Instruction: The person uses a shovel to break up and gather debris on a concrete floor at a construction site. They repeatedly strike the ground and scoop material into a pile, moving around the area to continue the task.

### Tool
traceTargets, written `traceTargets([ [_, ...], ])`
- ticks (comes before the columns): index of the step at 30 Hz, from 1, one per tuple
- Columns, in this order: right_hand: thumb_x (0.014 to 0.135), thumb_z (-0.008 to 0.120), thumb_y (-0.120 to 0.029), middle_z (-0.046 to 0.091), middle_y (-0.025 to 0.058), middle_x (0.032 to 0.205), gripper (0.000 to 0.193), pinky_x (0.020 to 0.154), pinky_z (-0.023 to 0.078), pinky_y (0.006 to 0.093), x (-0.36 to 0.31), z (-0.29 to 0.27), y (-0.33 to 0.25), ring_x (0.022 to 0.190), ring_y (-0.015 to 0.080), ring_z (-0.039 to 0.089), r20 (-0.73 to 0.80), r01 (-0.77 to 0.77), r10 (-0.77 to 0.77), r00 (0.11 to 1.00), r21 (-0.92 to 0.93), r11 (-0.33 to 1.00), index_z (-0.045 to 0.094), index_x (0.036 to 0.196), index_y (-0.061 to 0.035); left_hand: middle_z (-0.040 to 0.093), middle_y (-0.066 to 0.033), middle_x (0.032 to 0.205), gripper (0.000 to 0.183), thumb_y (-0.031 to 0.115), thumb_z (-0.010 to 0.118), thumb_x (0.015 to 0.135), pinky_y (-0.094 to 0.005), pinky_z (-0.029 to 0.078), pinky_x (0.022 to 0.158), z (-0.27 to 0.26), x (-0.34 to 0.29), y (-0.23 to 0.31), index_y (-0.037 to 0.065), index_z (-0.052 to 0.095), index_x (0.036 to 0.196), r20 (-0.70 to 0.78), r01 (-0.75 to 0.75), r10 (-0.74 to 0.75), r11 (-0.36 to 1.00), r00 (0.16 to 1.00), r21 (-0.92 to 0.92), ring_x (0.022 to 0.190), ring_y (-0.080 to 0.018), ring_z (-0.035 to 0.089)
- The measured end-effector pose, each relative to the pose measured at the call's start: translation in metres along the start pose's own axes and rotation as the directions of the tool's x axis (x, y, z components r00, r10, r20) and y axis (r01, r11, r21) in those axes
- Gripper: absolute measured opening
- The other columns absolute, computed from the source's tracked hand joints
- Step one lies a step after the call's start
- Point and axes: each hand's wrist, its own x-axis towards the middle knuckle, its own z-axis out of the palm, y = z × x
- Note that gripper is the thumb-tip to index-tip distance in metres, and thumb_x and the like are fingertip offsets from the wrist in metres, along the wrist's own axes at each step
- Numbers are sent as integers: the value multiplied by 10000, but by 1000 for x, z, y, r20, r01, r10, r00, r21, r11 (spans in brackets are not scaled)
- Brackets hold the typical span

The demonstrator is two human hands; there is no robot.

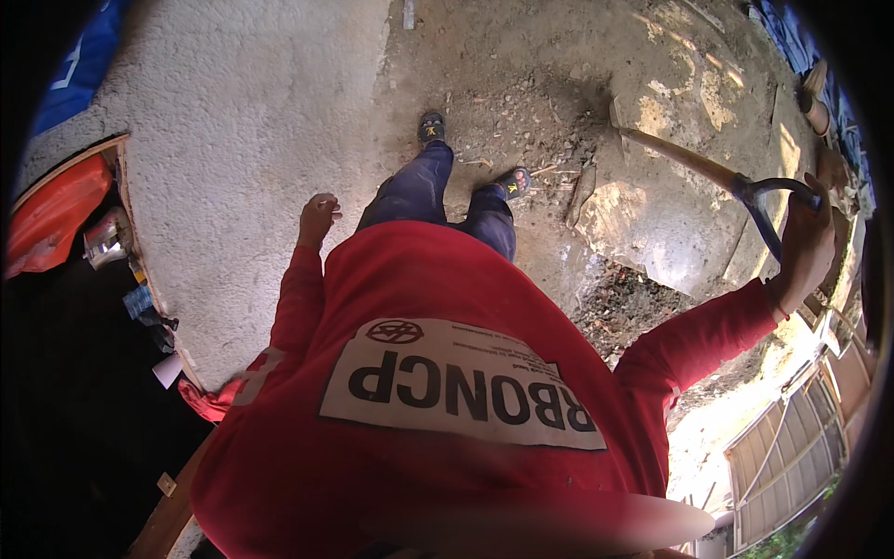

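My right hand (808,238), out to the right, is closed around the dark D-shaped grip of a shovel (684,160). Its wooden shaft slants to the far left, down to the dirt; the blade can hardly be made out there. At my left side hangs my left hand (319,219), fingers loosely bent and a little apart, with nothing visible in it. Loose soil and rubble (521,116) lie around the shaft's lower end and near my sandalled feet (512,182).
A rough pale concrete surface (233,121) spreads on the left. Beyond its wooden-edged border are a red-orange object (60,214) and a dark opening (84,419). Broken slab pieces (643,224) and a debris-filled hollow (629,303) lie right of my feet. Panelled sheeting (787,456) stands at the lower right.
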Motion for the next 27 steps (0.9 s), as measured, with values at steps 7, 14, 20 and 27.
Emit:
traceTargets([
  [7,860,578,-364,687,40,1175,404,899,506,441,1,6,23,1059,313,654,-39,-109,109,993,3,994,639,1259,-361,717,-136,974,350,238,615,946,-307,536,753,2,2,88,9,609,1211,-8,-328,332,935,943,136,822,-214,735],
  [14,860,581,-390,690,48,1170,402,876,521,453,5,9,29,1040,330,659,-77,-148,145,986,-37,988,633,1257,-353,719,-137,965,312,224,603,939,-311,535,721,-20,-13,11,12,622,1168,-43,-165,170,980,984,110,807,-213,733],
  [20,876,543,-310,696,162,1045,353,779,510,488,-6,11,12,959,384,665,-142,30,-13,990,121,992,666,1204,-273,718,-117,958,262,250,582,962,-341,561,621,-22,-13,-118,58,645,1130,25,110,-111,993,993,40,768,-212,710],
  [27,883,509,-309,701,183,1037,333,761,513,498,-46,-14,-39,952,417,662,-20,-82,85,996,130,988,685,1154,-227,709,-105,857,260,242,634,889,-338,550,645,19,38,-118,21,701,1009,119,-61,44,989,992,137,763,-191,696],
])
